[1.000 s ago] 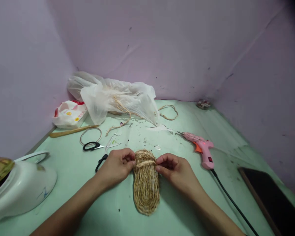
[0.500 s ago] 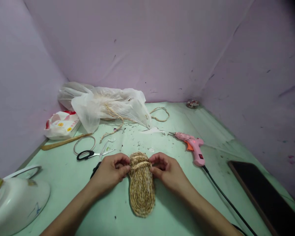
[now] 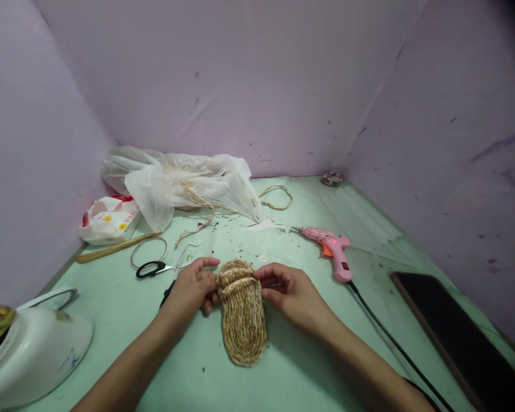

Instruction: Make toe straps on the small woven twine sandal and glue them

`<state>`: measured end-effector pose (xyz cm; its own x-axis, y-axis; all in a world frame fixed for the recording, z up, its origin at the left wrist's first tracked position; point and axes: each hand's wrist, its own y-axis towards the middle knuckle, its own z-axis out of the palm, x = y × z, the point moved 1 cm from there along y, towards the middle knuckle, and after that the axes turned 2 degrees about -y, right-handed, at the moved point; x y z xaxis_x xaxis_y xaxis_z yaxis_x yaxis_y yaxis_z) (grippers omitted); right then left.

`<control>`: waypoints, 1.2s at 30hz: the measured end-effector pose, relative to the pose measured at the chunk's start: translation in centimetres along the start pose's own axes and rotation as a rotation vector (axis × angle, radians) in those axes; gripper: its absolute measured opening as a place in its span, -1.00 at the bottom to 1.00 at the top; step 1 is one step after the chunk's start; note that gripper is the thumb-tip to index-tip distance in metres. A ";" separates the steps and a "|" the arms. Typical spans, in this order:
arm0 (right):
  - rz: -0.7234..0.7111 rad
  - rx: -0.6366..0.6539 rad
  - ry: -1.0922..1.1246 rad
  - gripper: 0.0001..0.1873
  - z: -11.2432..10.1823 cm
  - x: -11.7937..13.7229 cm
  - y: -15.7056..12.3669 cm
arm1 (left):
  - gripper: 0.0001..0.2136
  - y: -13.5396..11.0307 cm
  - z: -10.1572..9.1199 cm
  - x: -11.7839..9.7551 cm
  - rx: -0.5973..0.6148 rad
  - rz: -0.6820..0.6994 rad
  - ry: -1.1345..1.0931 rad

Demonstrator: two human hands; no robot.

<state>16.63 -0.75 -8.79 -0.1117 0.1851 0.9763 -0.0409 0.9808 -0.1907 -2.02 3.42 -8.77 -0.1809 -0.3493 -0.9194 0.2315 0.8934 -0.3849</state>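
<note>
A small slipper-shaped piece of coiled straw cord (image 3: 244,326) lies lengthwise in front of me, with a strand of cord crossing its upper part as a band (image 3: 238,284). At its upper left edge is my left hand (image 3: 196,286), index finger stretched out and the other fingers loosely bent beside the straw. On the opposite edge, my right hand (image 3: 285,289) has thumb and index finger at the band's right end, gripping there. Black-handled scissors (image 3: 154,269) rest open beyond my left hand, partly hidden by it.
A pink glue gun (image 3: 332,249) with a black cable lies to the right, near a dark phone (image 3: 450,332). Farther back are a white plastic bag (image 3: 197,177), loose straw cord (image 3: 278,206) and a wooden stick (image 3: 115,249). A white bowl-like object (image 3: 47,349) stands left.
My left fingers have loosened from the band's left end and the index finger has straightened. The straw piece sits slightly higher and farther left in view, as the view shifted a little.
</note>
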 end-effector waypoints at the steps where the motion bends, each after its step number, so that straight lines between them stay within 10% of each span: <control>1: -0.010 -0.016 0.000 -0.79 0.1 0.2 -0.1 | -0.68 0.0 -0.2 -0.2 0.022 -0.015 -0.037; 16: -0.003 -0.042 0.152 -0.88 0.7 0.1 0.1 | -0.87 0.6 -0.6 0.1 0.084 -0.060 -0.034; 25: -0.027 -0.045 0.169 -0.86 0.4 0.0 0.2 | -0.59 -1.0 -0.5 -2.1 0.412 0.023 0.060; 36: -0.057 -0.037 0.101 -0.81 0.6 -1.0 0.5 | -0.62 -0.6 -0.2 -1.4 0.357 0.134 0.168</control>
<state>16.15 -0.47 -9.95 -0.0100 0.1323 0.9912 -0.0075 0.9912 -0.1324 -2.08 3.46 -7.28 -0.2735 -0.1592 -0.9486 0.5752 0.7634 -0.2940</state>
